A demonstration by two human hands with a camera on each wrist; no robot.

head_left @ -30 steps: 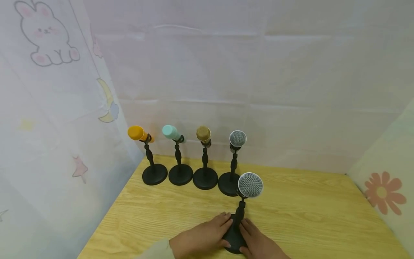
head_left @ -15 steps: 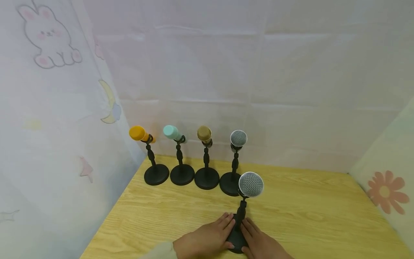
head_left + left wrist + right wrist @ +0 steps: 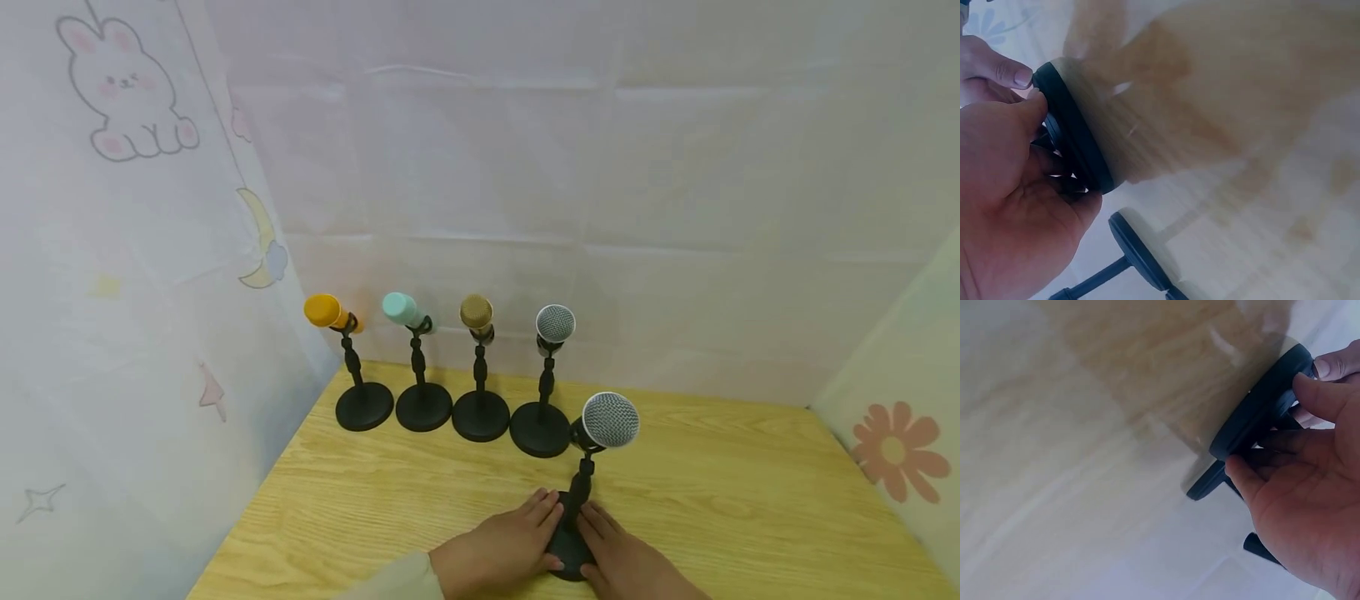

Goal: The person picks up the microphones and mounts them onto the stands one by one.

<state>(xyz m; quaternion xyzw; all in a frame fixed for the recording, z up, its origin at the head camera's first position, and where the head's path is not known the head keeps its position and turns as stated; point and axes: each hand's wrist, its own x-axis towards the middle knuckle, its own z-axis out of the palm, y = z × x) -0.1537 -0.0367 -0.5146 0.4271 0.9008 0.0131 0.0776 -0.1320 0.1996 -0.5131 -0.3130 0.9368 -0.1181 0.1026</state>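
Observation:
A silver-headed microphone (image 3: 611,420) is clipped on a black microphone stand (image 3: 581,486) near the front of the table. My left hand (image 3: 510,540) holds the left side of the stand's round base, with fingers over its top and thumb at the near edge. On the base's right side, my right hand (image 3: 630,557) holds it the same way. In the left wrist view the base (image 3: 1075,128) stands edge-on, with both thumbs at its rim. The right wrist view shows the base (image 3: 1263,400) between thumb and fingers.
Behind, a row of stands bears an orange microphone (image 3: 324,311), a mint one, a gold one (image 3: 476,312) and another silver microphone (image 3: 556,323). The wooden table (image 3: 720,500) meets a pale cloth backdrop (image 3: 675,208) at the back and sides.
Both hands and the held microphone stand have moved to the right along the table, most of it in the last half second. The back row stays in place; the head view shifts slightly.

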